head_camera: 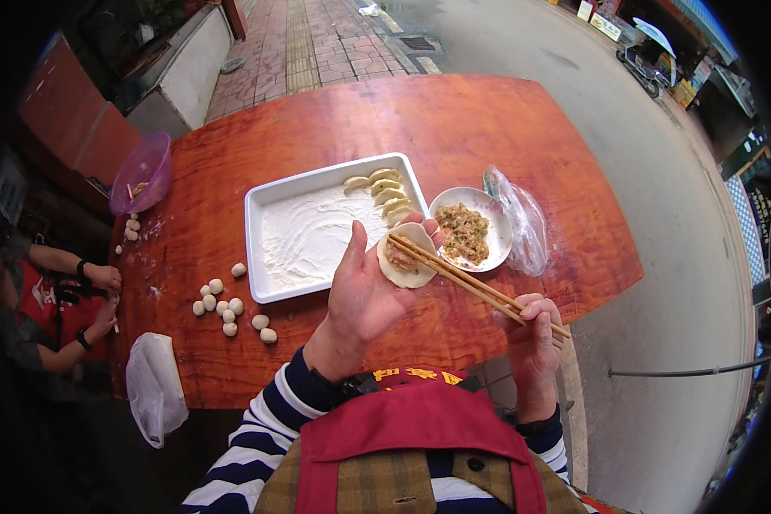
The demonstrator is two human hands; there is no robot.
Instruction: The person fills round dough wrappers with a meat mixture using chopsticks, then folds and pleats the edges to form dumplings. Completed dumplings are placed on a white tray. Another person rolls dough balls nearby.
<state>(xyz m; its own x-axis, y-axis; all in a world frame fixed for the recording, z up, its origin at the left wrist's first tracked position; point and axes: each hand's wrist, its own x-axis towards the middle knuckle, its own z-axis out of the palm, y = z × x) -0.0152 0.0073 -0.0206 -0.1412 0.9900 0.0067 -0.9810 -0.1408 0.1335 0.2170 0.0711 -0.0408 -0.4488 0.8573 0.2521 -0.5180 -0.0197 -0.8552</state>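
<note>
A round dough wrapper [416, 275] lies flat across the palm and fingers of my left hand [366, 295]. In its middle sits a lump of minced filling [399, 257]. My right hand [538, 334] grips a pair of wooden chopsticks [475, 285], whose tips touch the filling. Behind my left hand is a white tray [253, 257] dusted with flour [308, 225]. Several folded dumplings [385, 186] line its far right corner, the nearest partly hidden by my fingers. A white plate [500, 221] of minced filling [464, 234] stands right of the tray.
A clear plastic bag [523, 231] lies against the plate. Several dough balls [225, 308] rest left of the tray on the wooden table [475, 128]. A purple basin [148, 173] and a white plastic bag [156, 385] are at the left edge, where another person's hands [106, 295] work.
</note>
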